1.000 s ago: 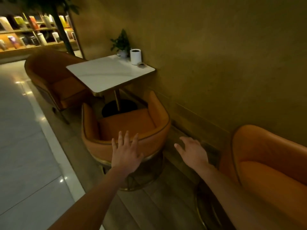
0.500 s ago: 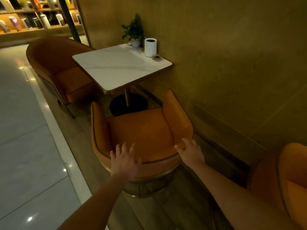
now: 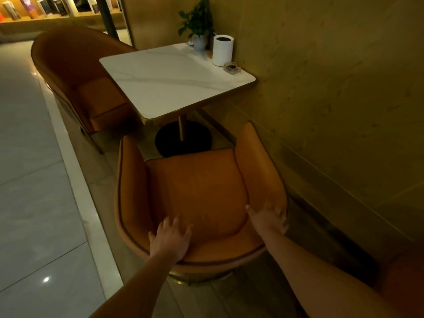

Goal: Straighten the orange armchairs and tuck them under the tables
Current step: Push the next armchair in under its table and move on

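The near orange armchair (image 3: 195,184) stands right below me, facing a white marble table (image 3: 169,81), with its seat front near the table's black round base (image 3: 183,138). My left hand (image 3: 171,241) lies over the top of the backrest with the fingers curled onto the inner side. My right hand (image 3: 267,219) holds the backrest rim at its right corner, thumb inside. A second orange armchair (image 3: 75,65) sits across the table at the far left, angled to it.
A brown wall runs close along the right of the chair and table. On the table's far edge stand a potted plant (image 3: 198,26), a white cylinder (image 3: 222,50) and a small dish (image 3: 232,68). Part of another orange armchair (image 3: 403,278) shows at bottom right. Pale floor tiles lie left.
I have stepped closer to the near armchair. Both hands went from hovering behind it to resting on its backrest rim.
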`<state>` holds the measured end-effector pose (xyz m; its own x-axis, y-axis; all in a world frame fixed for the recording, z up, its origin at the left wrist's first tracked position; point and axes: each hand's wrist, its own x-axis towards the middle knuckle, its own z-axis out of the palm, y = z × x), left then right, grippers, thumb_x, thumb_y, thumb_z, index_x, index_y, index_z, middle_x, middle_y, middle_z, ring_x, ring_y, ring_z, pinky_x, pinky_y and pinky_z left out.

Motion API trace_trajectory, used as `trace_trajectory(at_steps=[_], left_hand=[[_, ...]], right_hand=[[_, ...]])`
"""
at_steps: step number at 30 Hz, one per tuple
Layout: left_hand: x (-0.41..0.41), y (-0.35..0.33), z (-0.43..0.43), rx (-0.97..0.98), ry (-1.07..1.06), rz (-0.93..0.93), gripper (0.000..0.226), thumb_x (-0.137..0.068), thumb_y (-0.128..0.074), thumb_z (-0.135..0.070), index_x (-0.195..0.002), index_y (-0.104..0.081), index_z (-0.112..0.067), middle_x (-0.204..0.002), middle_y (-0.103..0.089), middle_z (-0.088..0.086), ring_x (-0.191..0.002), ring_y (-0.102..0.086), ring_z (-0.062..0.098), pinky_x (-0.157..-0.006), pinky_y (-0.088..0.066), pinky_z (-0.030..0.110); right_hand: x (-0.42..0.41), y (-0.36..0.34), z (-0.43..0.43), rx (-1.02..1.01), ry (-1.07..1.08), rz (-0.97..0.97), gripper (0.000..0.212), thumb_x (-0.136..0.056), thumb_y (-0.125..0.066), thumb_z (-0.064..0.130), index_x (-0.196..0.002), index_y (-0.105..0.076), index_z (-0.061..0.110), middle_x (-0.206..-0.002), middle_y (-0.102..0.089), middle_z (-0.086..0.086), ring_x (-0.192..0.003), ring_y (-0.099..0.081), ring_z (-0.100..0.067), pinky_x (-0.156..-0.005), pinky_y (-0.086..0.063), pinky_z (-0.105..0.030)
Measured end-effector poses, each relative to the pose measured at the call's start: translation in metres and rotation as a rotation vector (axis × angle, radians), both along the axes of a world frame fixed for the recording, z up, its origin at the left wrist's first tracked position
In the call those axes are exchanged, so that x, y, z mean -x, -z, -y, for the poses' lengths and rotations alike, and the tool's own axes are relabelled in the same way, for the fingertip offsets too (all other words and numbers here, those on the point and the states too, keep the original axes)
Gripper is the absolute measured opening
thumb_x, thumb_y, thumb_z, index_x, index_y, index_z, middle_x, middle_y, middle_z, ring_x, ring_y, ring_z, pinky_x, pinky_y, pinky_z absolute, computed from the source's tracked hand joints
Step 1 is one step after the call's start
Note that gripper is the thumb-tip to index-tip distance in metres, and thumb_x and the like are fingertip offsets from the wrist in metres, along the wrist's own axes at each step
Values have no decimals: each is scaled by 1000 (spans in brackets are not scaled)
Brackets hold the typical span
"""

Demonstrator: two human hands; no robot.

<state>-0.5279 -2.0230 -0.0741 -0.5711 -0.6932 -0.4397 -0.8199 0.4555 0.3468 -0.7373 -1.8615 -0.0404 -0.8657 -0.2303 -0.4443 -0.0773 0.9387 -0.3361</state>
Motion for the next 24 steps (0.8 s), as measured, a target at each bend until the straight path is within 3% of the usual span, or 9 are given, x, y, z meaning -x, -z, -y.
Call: trace_trajectory(at_steps=[5, 9, 14, 24], left_hand=[[-7, 9, -12, 72, 54, -59, 69, -91, -24, -74, -151, -29, -39, -157, -34, -7, -145, -31, 18, -122, -17, 50], [-19, 10, -22, 166, 155, -95, 73, -84, -20, -75, -148, -36, -43, -157, -35, -13, -142, -36, 12, -119, -22, 39], [-12, 9, -23, 216, 148, -116, 65, -88, -25, -64, -145, -43, -41, -156, -39, -8, -135, -47, 18, -115, -32, 43], [58, 15, -9, 186, 99, -127, 71, -85, -21, -68, -148, -33, -40, -159, -31, -3, -130, -49, 22, -110, -37, 50]], right_hand=[[-13, 25, -11, -53, -100, -238, 69, -89, -51, 64, -148, -39, 31, -164, -17, -7, -150, -11, -35, -120, -17, -55], [-13, 32, -16, 28, -88, -270, 51, -84, -60, 40, -134, -56, 35, -161, -30, 0, -150, -16, -32, -119, -22, -55], [-8, 32, -10, 24, -61, -250, 44, -81, -60, 27, -124, -62, 35, -159, -33, 1, -150, -13, -34, -119, -18, -57], [64, 30, 15, 69, -32, -251, 43, -79, -60, 20, -122, -65, 29, -147, -50, -1, -149, -19, -31, -120, -18, -50]])
